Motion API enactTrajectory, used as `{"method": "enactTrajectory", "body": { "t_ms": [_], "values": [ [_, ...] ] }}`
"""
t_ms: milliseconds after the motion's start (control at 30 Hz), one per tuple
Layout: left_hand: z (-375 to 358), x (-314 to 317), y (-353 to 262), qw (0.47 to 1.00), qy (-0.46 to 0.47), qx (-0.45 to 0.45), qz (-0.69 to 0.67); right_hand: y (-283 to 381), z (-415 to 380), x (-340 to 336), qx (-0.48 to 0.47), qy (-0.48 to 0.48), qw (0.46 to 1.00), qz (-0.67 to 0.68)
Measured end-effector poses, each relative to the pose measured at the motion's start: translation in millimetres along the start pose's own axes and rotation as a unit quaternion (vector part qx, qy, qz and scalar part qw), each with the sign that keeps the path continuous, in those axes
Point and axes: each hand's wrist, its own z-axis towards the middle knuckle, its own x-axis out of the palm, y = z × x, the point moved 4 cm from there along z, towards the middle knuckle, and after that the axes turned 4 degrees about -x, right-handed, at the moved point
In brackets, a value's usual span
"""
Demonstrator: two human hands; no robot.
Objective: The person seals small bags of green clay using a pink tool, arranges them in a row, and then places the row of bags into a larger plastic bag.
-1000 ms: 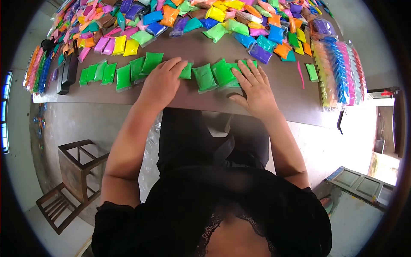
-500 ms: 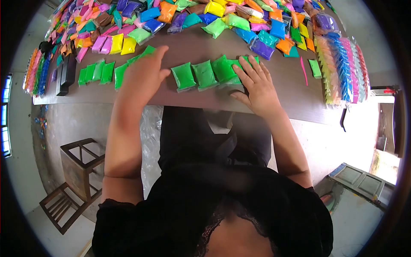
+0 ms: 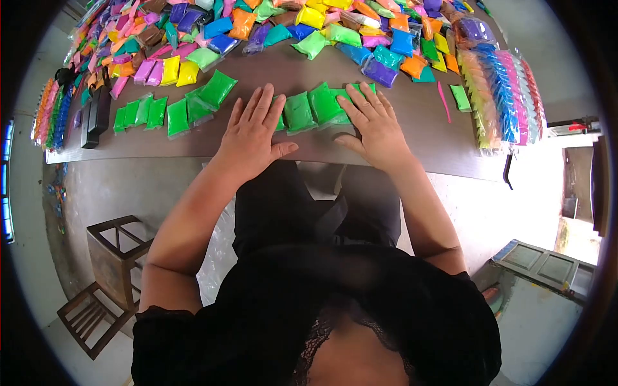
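Several bright green packets (image 3: 299,112) in clear plastic lie in an overlapping row on the brown table (image 3: 302,147). My left hand (image 3: 254,132) rests flat over the left end of this row, fingers spread, partly hiding a packet. At the row's right end my right hand (image 3: 373,125) lies open, its fingers covering part of the last packets. To the left of my left hand is another green group, with a larger packet (image 3: 217,89) at its upper end. Farther left sits a line of smaller green packets (image 3: 141,112).
A heap of many-coloured packets (image 3: 257,26) covers the table's far side. Bundled strips of packets (image 3: 505,96) stand at the right, others (image 3: 51,116) at the left beside a black box (image 3: 95,119). A pink strip (image 3: 444,101) lies near a single green packet (image 3: 460,98). Wooden chairs (image 3: 112,264) are on the floor.
My left hand has moved right, from above the left green group to the left end of the middle row. My right hand stays on the row's right end.
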Motion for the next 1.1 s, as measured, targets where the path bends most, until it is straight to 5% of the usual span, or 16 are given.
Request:
{"method": "enactTrajectory", "body": {
  "t_ms": [133, 200, 333, 433, 800, 933, 1000, 1100],
  "values": [
    [-0.3, 1.0, 18.6, 0.999, 0.025, 0.017, -0.045, 2.6, -1.2, -0.5, 0.009, 0.002, 1.000, 0.004],
    [-4.4, -7.1, 30.8, 0.971, 0.001, -0.051, -0.235, 7.8, -2.9, -0.3, 0.012, 0.006, 1.000, 0.007],
    [-10.3, -13.8, 21.4, 0.969, -0.063, -0.038, -0.238, 16.6, -2.8, -12.0, 0.038, -0.058, 0.997, -0.014],
    [-12.8, 2.5, -5.2, 0.997, -0.030, -0.012, -0.070, 23.6, 9.8, -1.9, -0.002, -0.040, 0.999, -0.001],
    [11.7, -8.9, 18.3, 0.996, -0.031, 0.008, -0.086, 47.1, 37.9, 2.4, 0.015, 0.034, 0.999, 0.002],
    [17.0, -24.2, 64.4, 0.987, -0.113, -0.103, 0.038, 37.8, 27.4, -7.6, 0.077, 0.047, 0.996, 0.008],
    [20.4, -11.2, 72.4, 0.985, -0.002, -0.142, 0.097, 39.6, 36.2, -11.4, 0.054, -0.032, 0.998, -0.010],
    [27.7, -8.5, 33.4, 0.994, -0.054, -0.090, 0.035, 44.2, 40.7, 9.9, -0.017, -0.014, 1.000, 0.010]
  ]
}}
